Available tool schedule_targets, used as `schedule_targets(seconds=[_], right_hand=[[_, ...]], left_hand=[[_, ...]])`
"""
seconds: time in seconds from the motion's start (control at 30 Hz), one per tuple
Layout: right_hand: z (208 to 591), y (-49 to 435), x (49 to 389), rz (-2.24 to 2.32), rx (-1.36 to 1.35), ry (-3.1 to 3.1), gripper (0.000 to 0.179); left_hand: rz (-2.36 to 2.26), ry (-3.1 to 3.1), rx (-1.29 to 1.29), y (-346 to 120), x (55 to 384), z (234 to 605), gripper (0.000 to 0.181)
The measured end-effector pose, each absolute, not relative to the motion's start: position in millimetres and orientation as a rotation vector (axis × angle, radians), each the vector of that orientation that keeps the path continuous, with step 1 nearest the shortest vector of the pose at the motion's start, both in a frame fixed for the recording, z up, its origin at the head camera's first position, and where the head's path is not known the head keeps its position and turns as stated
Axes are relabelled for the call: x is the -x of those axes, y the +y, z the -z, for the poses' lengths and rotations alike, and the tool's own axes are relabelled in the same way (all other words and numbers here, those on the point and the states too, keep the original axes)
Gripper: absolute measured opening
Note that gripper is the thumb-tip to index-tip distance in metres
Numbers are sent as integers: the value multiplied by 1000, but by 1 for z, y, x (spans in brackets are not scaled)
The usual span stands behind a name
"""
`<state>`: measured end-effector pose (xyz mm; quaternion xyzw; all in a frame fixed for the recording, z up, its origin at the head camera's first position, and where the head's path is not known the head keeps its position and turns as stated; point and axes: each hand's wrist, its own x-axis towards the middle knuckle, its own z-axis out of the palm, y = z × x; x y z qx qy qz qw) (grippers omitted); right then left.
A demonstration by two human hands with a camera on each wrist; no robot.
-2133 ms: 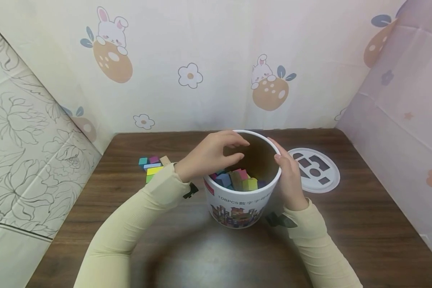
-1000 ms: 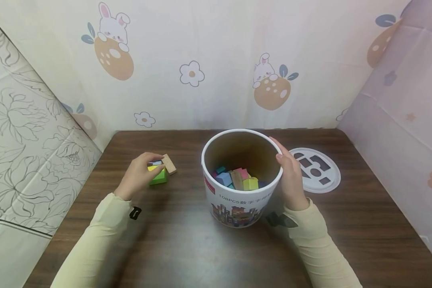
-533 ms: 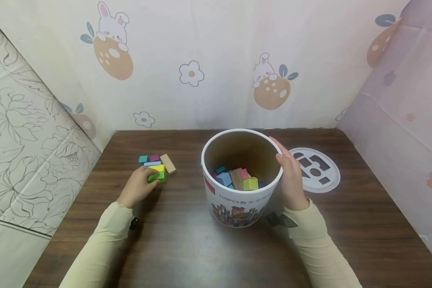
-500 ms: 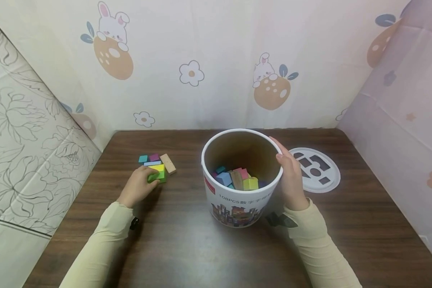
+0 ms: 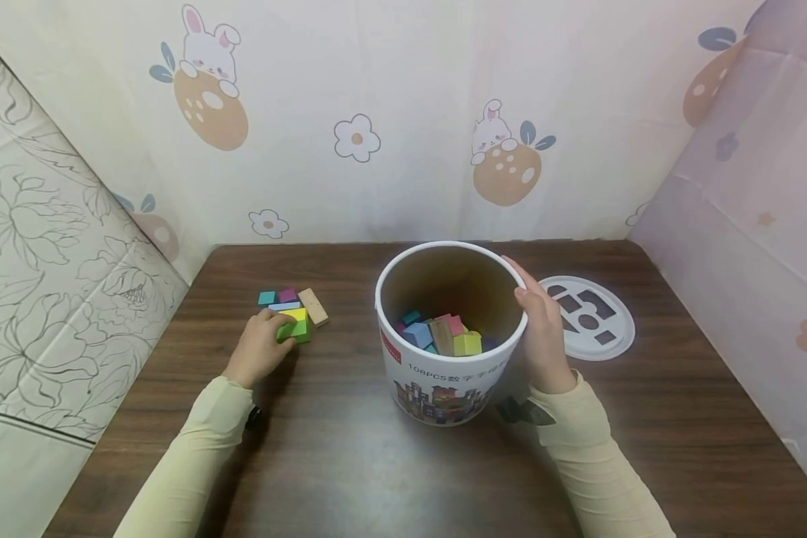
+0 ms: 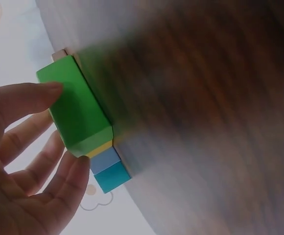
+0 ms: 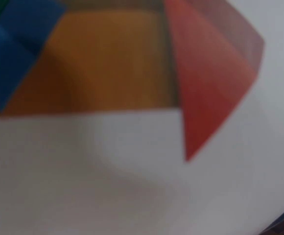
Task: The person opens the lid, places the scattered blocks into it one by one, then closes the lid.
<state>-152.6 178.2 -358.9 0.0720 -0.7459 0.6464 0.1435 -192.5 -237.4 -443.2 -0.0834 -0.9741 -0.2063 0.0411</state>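
"Head view: what occupies the hands?"

"The left hand [image 5: 258, 346] pinches the green block [image 5: 300, 332] on the table [image 5: 356, 478]; the right hand [image 5: 543, 336], well apart, grips the bucket [image 5: 437, 403] at three o'clock."

"Around them?"

"A tan block [image 5: 314, 308] lies at the green block's one o'clock, a teal block [image 5: 267, 298] at ten. Mixed blocks [image 5: 441, 336] sit in the bucket; the lid [image 5: 623, 317] lies at its three o'clock."
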Motion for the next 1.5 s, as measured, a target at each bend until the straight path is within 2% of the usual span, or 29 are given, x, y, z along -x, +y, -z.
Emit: schedule_targets(seconds=[0.6,0.83,1.1,1.5], right_hand=[[360,179,152,-1868,-228,-2146,47],[360,179,152,-1857,-220,-2154,48],[360,179,152,-1863,-210,-2166,48],[360,179,152,-1876,-190,-2168,47]], left_hand=[[682,-3114,262,-238,194,438,39],[886,-3012,299,-236,192,428,40],[1025,-2825,352,-222,191,402,39],[1196,-2571,462,-179,183,336,39]])
